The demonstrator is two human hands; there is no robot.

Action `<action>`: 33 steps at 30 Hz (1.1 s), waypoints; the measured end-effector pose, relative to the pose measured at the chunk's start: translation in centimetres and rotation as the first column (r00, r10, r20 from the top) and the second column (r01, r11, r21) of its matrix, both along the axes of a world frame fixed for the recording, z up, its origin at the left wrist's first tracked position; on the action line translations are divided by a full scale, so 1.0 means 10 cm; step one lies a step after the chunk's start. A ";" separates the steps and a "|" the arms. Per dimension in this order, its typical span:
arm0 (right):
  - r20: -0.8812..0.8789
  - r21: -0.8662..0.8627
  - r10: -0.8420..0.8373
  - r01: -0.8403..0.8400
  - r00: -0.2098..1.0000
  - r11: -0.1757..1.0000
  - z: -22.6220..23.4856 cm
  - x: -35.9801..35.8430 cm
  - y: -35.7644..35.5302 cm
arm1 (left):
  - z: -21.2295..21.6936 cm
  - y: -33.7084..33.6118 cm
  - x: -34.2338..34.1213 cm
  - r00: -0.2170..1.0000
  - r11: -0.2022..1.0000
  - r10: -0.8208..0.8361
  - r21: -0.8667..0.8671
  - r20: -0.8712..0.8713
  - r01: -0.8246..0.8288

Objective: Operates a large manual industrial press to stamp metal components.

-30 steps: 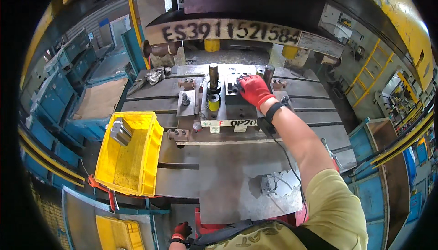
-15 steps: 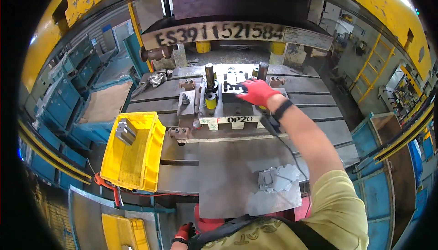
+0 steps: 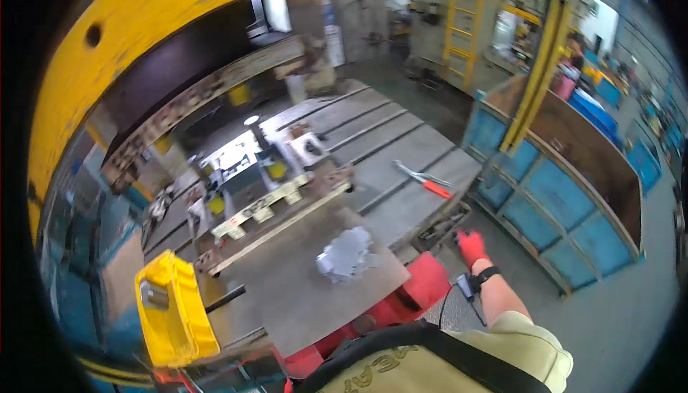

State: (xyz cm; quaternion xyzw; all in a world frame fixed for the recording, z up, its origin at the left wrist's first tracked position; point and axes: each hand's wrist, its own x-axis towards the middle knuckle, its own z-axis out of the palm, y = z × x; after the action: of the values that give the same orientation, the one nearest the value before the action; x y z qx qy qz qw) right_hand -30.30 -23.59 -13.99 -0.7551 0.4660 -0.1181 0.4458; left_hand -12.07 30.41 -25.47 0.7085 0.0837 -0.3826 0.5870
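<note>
My right hand [image 3: 472, 247], in a red glove with a black band at the wrist, is off the press table's right front corner, above the floor. Its fingers are blurred, and I cannot tell whether it holds anything. Beside the wrist hangs a small grey device [image 3: 466, 287] on a dark cable. My left hand is out of view. On the press bed [image 3: 387, 131], the die [image 3: 247, 210] stands with its posts and a bright plate. A pile of thin grey metal pieces [image 3: 345, 255] lies on the flat sheet [image 3: 287, 303] in front of it.
Red-handled pliers [image 3: 424, 179] lie on the right of the bed. A yellow crate [image 3: 190, 321] at the left holds a grey metal block [image 3: 153, 295]. Right of the table stands a blue metal bin [image 3: 548, 206]. A red seat [image 3: 424, 283] is under the front edge.
The view has swung to the right. My right hand has left the die and come back to the right, beyond the table's corner. My left hand has dropped out of view.
</note>
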 end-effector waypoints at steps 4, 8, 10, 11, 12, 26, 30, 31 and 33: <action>0.006 0.354 0.350 -0.330 0.937 0.875 -0.43 -0.27 0.70 | 0.29 -0.54 0.33 0.992 0.995 -0.102 -0.012 0.074 0.103; 0.148 0.653 0.180 -0.233 0.972 0.721 -0.56 -0.12 0.88 | 0.44 -0.95 0.39 0.974 0.980 -0.191 -0.023 0.119 0.195; 0.115 0.622 0.216 -0.239 0.970 0.745 -0.76 0.01 0.83 | 0.49 -1.06 0.38 0.968 0.975 -0.212 -0.029 0.132 0.218; 0.085 0.601 0.217 -0.224 0.972 0.767 -0.77 0.05 0.84 | 0.51 -1.08 0.37 0.965 0.973 -0.223 -0.030 0.137 0.229; 0.031 0.572 0.198 -0.180 0.980 0.800 -0.57 0.11 0.95 | 0.53 -1.05 0.36 0.966 0.974 -0.217 -0.029 0.140 0.223; -0.107 0.219 0.326 -0.298 0.939 0.929 -0.76 0.24 0.92 | 0.52 -1.60 0.36 0.948 0.955 -0.288 -0.032 0.138 0.295; -0.078 0.451 0.133 -0.084 0.988 0.889 -0.60 0.22 0.99 | 0.50 -1.60 0.39 0.948 0.954 -0.291 -0.031 0.133 0.297; -0.072 0.423 0.171 -0.125 0.983 0.898 -0.49 0.20 1.02 | 0.51 -1.60 0.39 0.948 0.954 -0.291 -0.030 0.133 0.297; -0.063 0.387 0.217 -0.176 0.974 0.905 -0.36 0.18 1.01 | 0.51 -1.63 0.39 0.946 0.953 -0.296 -0.031 0.135 0.302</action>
State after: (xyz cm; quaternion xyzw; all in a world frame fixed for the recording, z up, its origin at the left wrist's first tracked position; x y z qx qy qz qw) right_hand -28.54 -13.46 -17.55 -0.7031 0.4242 0.0592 0.5676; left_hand -8.22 14.10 -20.32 0.7211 -0.0727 -0.4225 0.5443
